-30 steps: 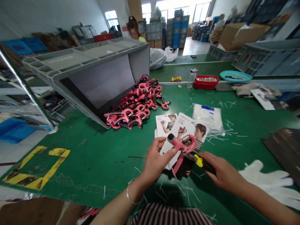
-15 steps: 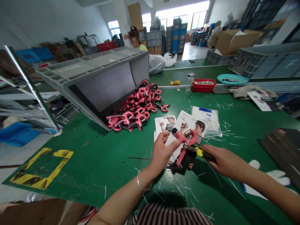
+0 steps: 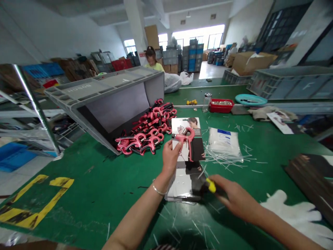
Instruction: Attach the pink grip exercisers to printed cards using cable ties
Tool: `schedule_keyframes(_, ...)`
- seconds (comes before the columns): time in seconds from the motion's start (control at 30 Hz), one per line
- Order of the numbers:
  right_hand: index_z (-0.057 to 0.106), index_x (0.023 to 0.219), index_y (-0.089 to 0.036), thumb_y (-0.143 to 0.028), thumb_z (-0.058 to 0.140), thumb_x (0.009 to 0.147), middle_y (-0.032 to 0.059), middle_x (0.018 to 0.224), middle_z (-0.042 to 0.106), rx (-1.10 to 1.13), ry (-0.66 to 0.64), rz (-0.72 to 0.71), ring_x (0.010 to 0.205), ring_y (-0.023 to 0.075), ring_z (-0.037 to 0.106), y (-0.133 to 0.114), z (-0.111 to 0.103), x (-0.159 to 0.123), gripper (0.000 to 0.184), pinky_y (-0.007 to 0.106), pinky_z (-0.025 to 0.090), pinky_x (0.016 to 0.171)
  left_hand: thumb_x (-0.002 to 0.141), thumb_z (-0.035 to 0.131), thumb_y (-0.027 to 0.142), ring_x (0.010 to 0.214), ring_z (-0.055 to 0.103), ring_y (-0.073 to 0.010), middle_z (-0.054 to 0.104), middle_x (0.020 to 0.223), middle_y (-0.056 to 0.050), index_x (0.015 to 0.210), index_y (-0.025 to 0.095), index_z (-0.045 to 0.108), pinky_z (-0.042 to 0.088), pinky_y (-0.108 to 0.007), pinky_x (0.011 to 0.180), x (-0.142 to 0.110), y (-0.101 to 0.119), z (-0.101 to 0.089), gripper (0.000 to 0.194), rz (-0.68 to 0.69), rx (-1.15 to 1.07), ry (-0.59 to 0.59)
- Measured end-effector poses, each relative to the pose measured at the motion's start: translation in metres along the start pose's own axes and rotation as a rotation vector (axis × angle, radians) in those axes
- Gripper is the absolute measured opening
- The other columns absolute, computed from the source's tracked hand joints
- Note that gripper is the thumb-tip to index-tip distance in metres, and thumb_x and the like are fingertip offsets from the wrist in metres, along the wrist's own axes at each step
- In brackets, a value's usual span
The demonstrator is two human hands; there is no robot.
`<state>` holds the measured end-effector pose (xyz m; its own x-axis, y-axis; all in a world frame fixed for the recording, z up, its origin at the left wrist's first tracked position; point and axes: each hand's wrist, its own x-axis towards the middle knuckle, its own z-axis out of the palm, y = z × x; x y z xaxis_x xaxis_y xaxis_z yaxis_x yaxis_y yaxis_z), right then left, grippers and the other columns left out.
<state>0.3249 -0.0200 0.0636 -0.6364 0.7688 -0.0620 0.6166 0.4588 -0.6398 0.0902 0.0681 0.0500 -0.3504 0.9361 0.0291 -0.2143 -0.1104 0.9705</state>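
Note:
My left hand [image 3: 170,157] grips the left edge of a printed card [image 3: 196,147] with a pink hand gripper [image 3: 186,138] fixed to it, held up over the green table [image 3: 104,180]. My right hand [image 3: 231,199] is closed around a tool with a yellow and black handle [image 3: 209,185], low near a stack of more cards [image 3: 182,185] lying flat. A pile of pink and black hand grippers [image 3: 149,128] spills from a tipped grey crate [image 3: 104,97] to the left of my hands.
A bag of white ties [image 3: 223,142] lies right of the card, with cut tie ends strewn about. White gloves [image 3: 299,211] and dark cards [image 3: 312,177] lie at the right. A red tray [image 3: 221,105], a jar [image 3: 206,101] and grey crates [image 3: 286,83] stand behind. A person [image 3: 152,59] works far off.
My left hand has lifted the card with the pink gripper up and away from me. My right hand has drawn the tool back down toward the stack of cards.

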Motion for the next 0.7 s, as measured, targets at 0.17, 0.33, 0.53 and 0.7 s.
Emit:
schedule_keyframes(0.17,0.023,0.153,-0.028,-0.045,0.043,0.098,0.0086,0.154,0.039,-0.008,0.271,0.145,0.139,0.0258,0.040,0.030,0.019,0.013,0.061,0.048,0.035,0.114,0.082,0.069,0.043,0.100,0.066,-0.0182,0.069,0.109,-0.008,0.111,0.017,0.059,0.050,-0.029,0.086,-0.021,0.001,-0.006,0.041,0.041,-0.084,0.003)
schedule_keyframes(0.33,0.015,0.156,-0.032,-0.039,0.044,0.098,0.0085,0.146,0.049,-0.129,0.365,0.150,0.129,0.0282,0.050,0.014,0.048,0.022,0.065,0.053,0.041,0.107,0.087,0.065,0.040,0.117,0.058,-0.0199,0.064,0.122,-0.009,0.117,0.020,0.055,0.044,-0.034,0.102,-0.034,-0.009,-0.007,0.038,0.165,0.042,0.202)
schedule_keyframes(0.53,0.005,0.157,-0.033,-0.033,0.043,0.099,0.0078,0.145,0.050,-0.112,0.440,0.148,0.125,0.0283,0.051,-0.011,0.062,0.036,0.070,0.051,0.045,0.103,0.090,0.062,0.036,0.122,0.055,-0.0202,0.059,0.130,-0.010,0.124,0.020,0.050,0.038,-0.035,0.108,-0.041,-0.013,-0.005,0.040,0.297,0.096,0.222)
schedule_keyframes(0.7,0.008,0.157,-0.033,-0.033,0.045,0.098,0.0071,0.146,0.048,-0.086,0.452,0.147,0.127,0.0283,0.048,-0.018,0.065,0.042,0.069,0.052,0.043,0.105,0.091,0.061,0.037,0.119,0.057,-0.0205,0.060,0.128,-0.011,0.126,0.020,0.049,0.041,-0.034,0.105,-0.048,-0.013,-0.003,0.041,0.307,0.064,0.199)
